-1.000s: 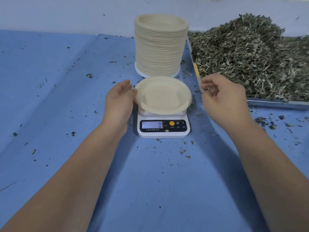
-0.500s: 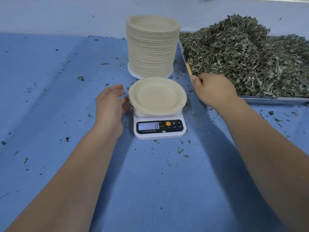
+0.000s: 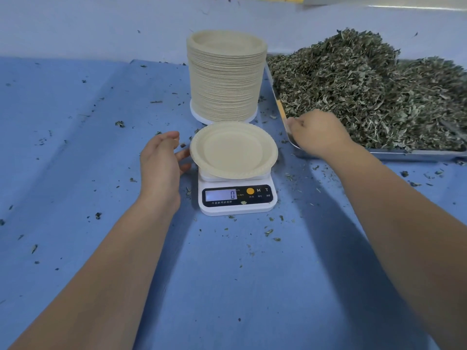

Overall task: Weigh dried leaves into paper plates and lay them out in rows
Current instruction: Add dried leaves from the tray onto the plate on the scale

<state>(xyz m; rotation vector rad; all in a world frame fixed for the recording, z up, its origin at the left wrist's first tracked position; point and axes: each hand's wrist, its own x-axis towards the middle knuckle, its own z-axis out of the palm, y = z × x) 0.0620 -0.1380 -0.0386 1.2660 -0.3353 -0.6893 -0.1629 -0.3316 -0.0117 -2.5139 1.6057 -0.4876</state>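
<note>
Paper plate [image 3: 233, 150] on kitchen scale [image 3: 237, 207]; display "0", keys "M", "T". L hand [image 3: 159, 168]: fingers loosely spread, left of plate. R hand [image 3: 318, 133]: fingers curled at leaf tray [image 3: 409, 155] edge, hold unclear.

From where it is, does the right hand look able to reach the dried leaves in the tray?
Probably yes. The right hand is at the near corner of the metal tray; the dried leaves lie heaped and uncovered just beyond it, with nothing between.
</note>
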